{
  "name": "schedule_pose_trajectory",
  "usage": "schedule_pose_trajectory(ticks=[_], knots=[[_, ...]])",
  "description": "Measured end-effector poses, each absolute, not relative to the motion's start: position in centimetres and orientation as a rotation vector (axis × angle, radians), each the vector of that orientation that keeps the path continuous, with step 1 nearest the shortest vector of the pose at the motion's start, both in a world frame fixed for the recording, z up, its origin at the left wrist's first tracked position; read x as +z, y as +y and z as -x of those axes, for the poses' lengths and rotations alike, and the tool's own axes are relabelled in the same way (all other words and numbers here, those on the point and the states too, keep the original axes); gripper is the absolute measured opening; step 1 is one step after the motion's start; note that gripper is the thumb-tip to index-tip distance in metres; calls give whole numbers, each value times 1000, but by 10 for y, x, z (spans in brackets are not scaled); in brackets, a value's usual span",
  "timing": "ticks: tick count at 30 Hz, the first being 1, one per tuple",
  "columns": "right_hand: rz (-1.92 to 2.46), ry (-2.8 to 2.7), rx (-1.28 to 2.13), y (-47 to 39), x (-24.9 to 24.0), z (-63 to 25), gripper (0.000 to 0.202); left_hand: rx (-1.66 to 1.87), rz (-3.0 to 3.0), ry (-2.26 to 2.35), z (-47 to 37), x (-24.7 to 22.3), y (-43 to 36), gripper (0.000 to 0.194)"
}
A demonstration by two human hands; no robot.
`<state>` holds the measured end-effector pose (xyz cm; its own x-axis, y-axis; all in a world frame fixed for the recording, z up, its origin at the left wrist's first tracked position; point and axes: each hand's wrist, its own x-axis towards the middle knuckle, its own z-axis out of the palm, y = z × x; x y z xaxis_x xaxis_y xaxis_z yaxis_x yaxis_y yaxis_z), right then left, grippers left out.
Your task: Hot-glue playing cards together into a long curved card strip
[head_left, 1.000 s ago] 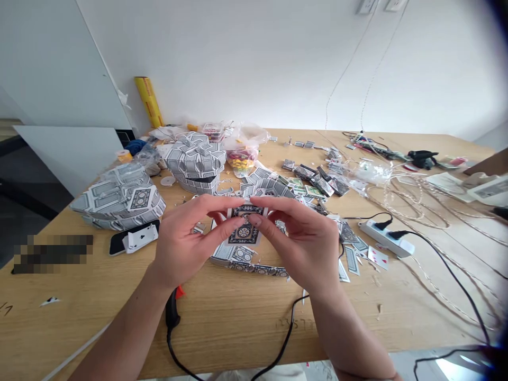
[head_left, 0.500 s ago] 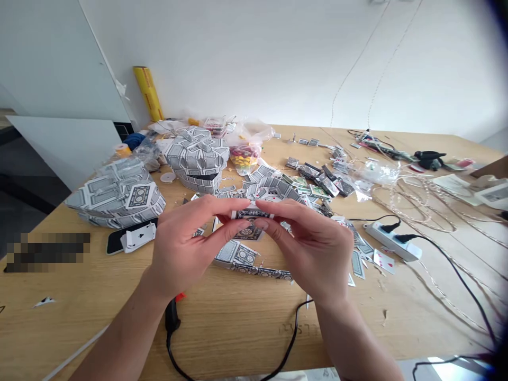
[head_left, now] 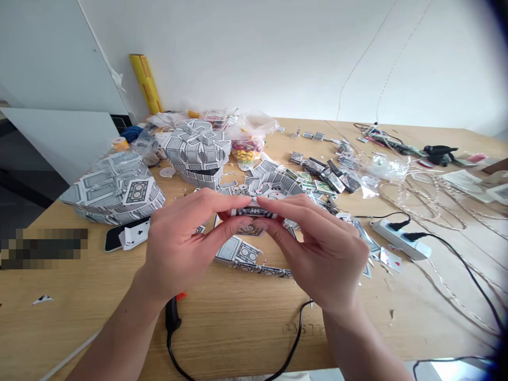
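Note:
Between my two hands is a playing card with a dark patterned back, its upper part bent over into a fold. My left hand pinches its left end with thumb and forefinger. The right end is pinched the same way by my right hand. Under and behind my hands lies a partly built piece of folded cards with a low patterned rim, largely hidden by my fingers. Behind it a grey-backed card wall curves round. A black-handled tool with a cord lies below my left wrist.
Two card-built boxes stand at the left. A phone lies beneath a few cards. Right of my hands are a power strip, loose cards and coiled rope. A yellow roll leans against the wall.
The upper flap of the card looks pressed further down, with less of the back showing. My right hand has shifted slightly right. The camera view has moved a little.

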<state>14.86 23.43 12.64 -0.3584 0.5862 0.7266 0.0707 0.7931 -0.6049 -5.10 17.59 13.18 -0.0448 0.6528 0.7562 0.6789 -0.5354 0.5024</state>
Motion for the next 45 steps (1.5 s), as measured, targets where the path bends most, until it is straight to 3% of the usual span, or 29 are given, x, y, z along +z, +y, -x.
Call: schedule_pose_trajectory(ticks=[13, 38, 45], knots=[[594, -1894, 515, 234, 125, -149, 40, -1692, 2088, -1472, 45, 130, 176, 30], [688, -1933, 392, 234, 126, -145, 24, -1665, 2070, -1491, 44, 126, 181, 15], [601, -1896, 403, 232, 129, -144, 21, -1797, 2061, -1496, 46, 122, 186, 34]])
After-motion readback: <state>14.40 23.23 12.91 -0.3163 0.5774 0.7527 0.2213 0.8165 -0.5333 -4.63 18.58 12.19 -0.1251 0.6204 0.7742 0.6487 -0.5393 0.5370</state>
